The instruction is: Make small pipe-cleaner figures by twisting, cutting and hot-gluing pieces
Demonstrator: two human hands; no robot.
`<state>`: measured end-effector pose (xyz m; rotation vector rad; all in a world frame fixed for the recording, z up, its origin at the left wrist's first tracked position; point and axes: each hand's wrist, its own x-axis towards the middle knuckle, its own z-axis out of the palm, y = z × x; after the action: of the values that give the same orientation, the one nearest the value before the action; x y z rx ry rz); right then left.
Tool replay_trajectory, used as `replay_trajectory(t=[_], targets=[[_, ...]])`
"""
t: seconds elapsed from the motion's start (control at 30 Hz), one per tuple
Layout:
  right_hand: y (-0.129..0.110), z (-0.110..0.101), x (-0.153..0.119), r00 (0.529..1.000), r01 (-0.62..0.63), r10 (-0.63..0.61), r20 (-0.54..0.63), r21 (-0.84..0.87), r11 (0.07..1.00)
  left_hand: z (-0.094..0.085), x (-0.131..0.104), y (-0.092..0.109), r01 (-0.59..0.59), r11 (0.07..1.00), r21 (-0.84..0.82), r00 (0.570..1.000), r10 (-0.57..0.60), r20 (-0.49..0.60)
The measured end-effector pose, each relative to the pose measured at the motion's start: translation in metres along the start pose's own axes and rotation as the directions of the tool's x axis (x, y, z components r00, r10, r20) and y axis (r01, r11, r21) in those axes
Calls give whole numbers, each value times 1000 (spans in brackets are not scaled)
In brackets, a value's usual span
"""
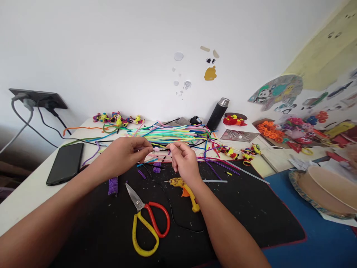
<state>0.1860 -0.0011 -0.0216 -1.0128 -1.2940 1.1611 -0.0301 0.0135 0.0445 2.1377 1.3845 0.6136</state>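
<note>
White worktop (33, 206), smooth white wall (111, 56) behind | fuzzy, slender craft stems (167, 134) heaped near worktop's back edge | our left hand (125, 154) and right hand (186, 162): fingertips pinched; we cannot tell on what

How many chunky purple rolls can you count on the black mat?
2: one purple roll is left of the scissors; the other roll is near the far edge of the mat, beyond the glue gun. More may be hidden.

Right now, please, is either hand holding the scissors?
No, the scissors lie on the black mat, apart from the left hand and right hand.
</note>
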Motion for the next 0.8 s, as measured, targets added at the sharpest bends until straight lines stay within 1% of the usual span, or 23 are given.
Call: replay_trajectory(t=[0.07, 0.13, 0.2, 0.23, 0.3, 0.37, 0.43, 0.5, 0.53, 0.57, 0.6, 0.63, 0.7, 0.73, 0.77, 0.8], targets=[[-2, -7, -4, 999, -37, 37, 22, -31, 999, -3, 1, -2, 4, 1000, -30, 1000, -4, -4], [-3, -14, -15, 996, -43, 53, 73, -139, 989, -8, 1, -2, 8, 999, -31, 999, -9, -35], [-4, -20, -31, 986, -58, 95, 136, -253, 966, -13, 1, -2, 4, 1000, -17, 997, -6, -79], [-6, -22, -40, 978, -68, 124, 168, -307, 949, -16, 1, -2, -2, 1000, -15, 995, 1, -100], [-9, -22, -57, 945, -53, 190, 267, -448, 892, -20, 1, -2, -17, 1000, -22, 992, 14, -127], [-14, -16, -73, 902, -29, 266, 341, -565, 825, -24, 1, -3, -31, 999, -37, 990, 26, -139], [-17, -5, -86, 847, -11, 340, 410, -625, 781, -26, 0, -4, -40, 998, -40, 989, 34, -141], [-17, 8, -97, 805, 61, 353, 478, -658, 751, -27, -1, -5, -51, 998, -36, 988, 45, -144], [-16, 15, -101, 778, 115, 350, 522, -666, 737, -28, -1, -5, -58, 998, -33, 988, 52, -148], [-15, 21, -103, 761, 185, 334, 556, -680, 710, -28, -1, -6, -63, 998, -31, 987, 58, -151], [-14, 25, -105, 756, 230, 322, 570, -692, 684, -29, -1, -6, -70, 997, -33, 986, 64, -153], [-13, 27, -104, 751, 249, 316, 580, -692, 677, -29, -1, -6, -75, 996, -37, 986, 69, -153], [-11, 26, -97, 768, 221, 307, 562, -683, 696, -30, -1, -6, -84, 995, -53, 986, 75, -151], [-11, 23, -90, 793, 191, 299, 531, -682, 706, -31, 0, -6, -87, 994, -62, 986, 77, -150], [-11, 17, -80, 840, 172, 267, 473, -698, 695, -31, 0, -6, -90, 994, -70, 986, 78, -149], [-11, 10, -69, 876, 177, 221, 428, -714, 678, -31, 0, -6, -91, 993, -75, 986, 79, -148]])
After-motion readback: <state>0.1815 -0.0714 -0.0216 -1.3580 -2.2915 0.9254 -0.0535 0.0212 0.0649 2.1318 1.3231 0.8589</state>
